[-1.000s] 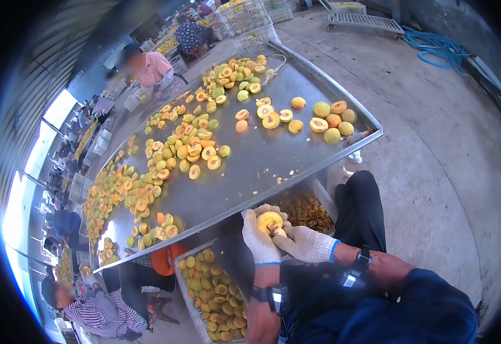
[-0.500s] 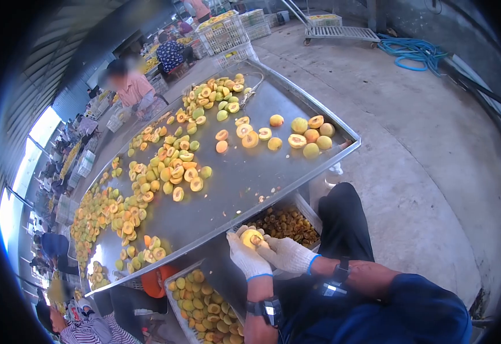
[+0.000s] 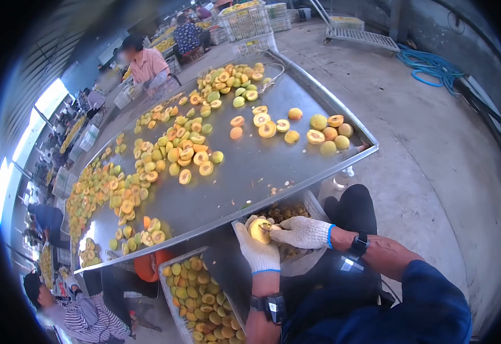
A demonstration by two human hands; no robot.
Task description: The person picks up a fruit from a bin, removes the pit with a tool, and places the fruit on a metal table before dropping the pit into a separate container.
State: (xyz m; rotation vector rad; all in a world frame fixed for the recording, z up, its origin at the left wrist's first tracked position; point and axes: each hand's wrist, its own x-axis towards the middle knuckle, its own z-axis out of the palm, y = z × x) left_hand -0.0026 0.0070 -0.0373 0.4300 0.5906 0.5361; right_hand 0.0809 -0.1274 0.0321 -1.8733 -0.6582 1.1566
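Observation:
In my left hand (image 3: 257, 247), gloved in white knit, lies a yellow peach half (image 3: 258, 230) with its cut face up. My right hand (image 3: 301, 232), in a matching glove, has its fingers closed against the fruit. Something small and dark shows at those fingertips, too small to name. Beneath both hands stands a white crate (image 3: 317, 207) of brown peach pits (image 3: 289, 213). Just beyond them is the rim of a metal table (image 3: 250, 183), with many halved peaches (image 3: 190, 152) spread over it. Several peaches (image 3: 329, 133), mostly whole, sit near its right corner.
A crate (image 3: 167, 291) of peaches stands at lower left, beside an orange object (image 3: 146, 266). Co-workers sit along the left; one in a pink shirt (image 3: 149, 66) is across the table. Stacked crates (image 3: 244, 24), a cart (image 3: 362, 37) and a blue hose (image 3: 431, 69) lie farther back.
The view has shifted, so the table appears farther right. My right hand has turned flatter and shifted right, with its fingertips still at the peach half in my left hand.

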